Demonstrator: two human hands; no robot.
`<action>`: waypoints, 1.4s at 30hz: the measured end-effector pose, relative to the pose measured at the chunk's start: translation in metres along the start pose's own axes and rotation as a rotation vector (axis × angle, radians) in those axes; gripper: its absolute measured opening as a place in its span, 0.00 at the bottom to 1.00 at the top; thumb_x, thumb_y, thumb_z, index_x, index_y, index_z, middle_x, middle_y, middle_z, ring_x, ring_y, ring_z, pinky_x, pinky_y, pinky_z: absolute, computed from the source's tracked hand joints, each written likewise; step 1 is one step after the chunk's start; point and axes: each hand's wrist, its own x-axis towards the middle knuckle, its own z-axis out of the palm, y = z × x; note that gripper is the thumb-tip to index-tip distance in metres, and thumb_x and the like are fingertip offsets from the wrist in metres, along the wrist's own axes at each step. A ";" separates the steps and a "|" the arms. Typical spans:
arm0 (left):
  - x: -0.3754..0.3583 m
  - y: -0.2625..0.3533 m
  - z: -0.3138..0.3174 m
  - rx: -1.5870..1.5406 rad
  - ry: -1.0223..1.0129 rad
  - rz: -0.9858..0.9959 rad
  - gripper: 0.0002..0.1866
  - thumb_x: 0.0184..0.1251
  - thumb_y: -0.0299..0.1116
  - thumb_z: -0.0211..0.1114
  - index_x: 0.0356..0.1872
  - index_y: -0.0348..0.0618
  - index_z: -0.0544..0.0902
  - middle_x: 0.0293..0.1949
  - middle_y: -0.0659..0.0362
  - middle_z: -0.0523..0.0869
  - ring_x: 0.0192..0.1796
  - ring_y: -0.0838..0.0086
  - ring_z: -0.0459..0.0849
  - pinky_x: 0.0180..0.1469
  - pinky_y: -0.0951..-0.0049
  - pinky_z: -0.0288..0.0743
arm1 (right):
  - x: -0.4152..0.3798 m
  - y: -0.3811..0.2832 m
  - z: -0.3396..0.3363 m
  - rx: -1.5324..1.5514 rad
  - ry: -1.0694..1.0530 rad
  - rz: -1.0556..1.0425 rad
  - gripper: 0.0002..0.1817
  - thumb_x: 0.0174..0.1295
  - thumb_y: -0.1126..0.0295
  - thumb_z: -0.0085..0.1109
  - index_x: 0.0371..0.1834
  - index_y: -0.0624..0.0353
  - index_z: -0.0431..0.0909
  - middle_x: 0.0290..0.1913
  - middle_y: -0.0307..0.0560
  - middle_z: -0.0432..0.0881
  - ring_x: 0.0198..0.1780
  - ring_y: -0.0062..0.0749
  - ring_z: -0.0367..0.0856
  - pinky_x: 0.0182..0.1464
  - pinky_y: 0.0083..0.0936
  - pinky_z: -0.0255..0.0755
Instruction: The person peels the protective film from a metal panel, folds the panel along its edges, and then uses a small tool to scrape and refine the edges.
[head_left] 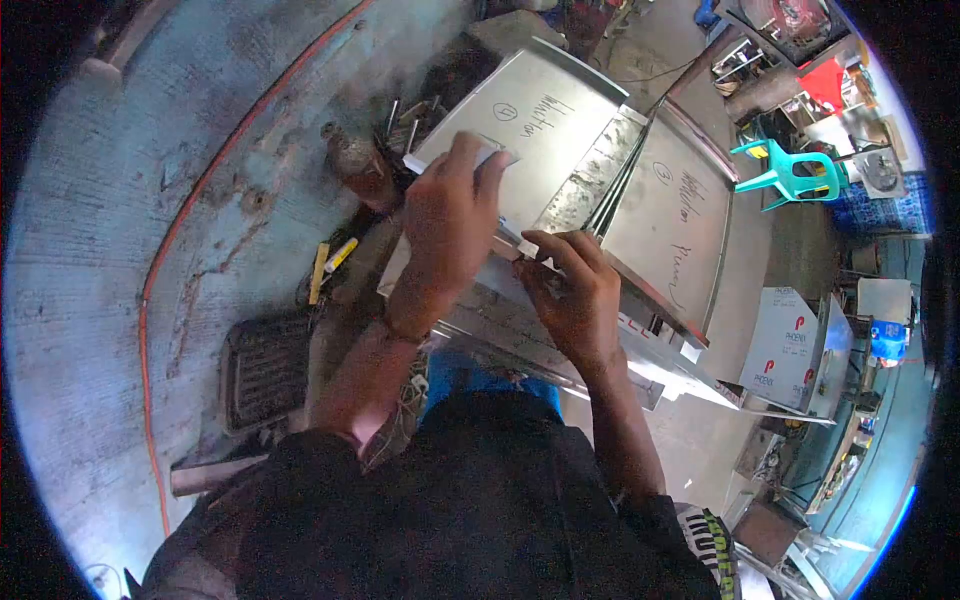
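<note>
The metal panel marked 4 (560, 120) is lying at twelve o'clock. The left hand (450, 205) is showing half-curled at its eight-o'clock side, the right hand (577, 290) loosely bent at six; I'm not seeing what they're holding. Slipping fingertips could be catching its rim.

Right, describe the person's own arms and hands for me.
The left hand and right hand are bare, with no gloves. The left sleeve and right sleeve are black and short. White and green lettering shows by the right sleeve, apparently printed on the clothing. A thin dark band seems to circle the left wrist, though blur leaves that uncertain.
</note>
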 end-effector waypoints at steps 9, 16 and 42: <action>0.017 -0.001 0.030 0.200 -0.238 -0.063 0.13 0.72 0.40 0.60 0.41 0.39 0.75 0.28 0.43 0.84 0.36 0.44 0.85 0.38 0.48 0.77 | 0.003 0.007 0.005 -0.010 0.031 -0.130 0.13 0.51 0.81 0.70 0.41 0.59 0.85 0.37 0.45 0.83 0.39 0.38 0.81 0.42 0.32 0.77; 0.017 0.000 0.032 0.320 -0.350 0.003 0.13 0.73 0.40 0.58 0.42 0.38 0.76 0.29 0.44 0.84 0.35 0.46 0.86 0.39 0.50 0.79 | 0.000 0.003 -0.003 -0.040 0.022 -0.024 0.08 0.54 0.82 0.65 0.37 0.62 0.81 0.37 0.49 0.80 0.43 0.44 0.79 0.45 0.35 0.76; -0.020 -0.003 -0.019 0.066 -0.409 0.497 0.09 0.62 0.33 0.68 0.34 0.41 0.78 0.29 0.52 0.81 0.35 0.53 0.82 0.39 0.58 0.74 | -0.025 0.020 -0.022 0.051 0.107 0.089 0.09 0.57 0.82 0.60 0.40 0.64 0.73 0.38 0.53 0.77 0.43 0.51 0.76 0.46 0.42 0.72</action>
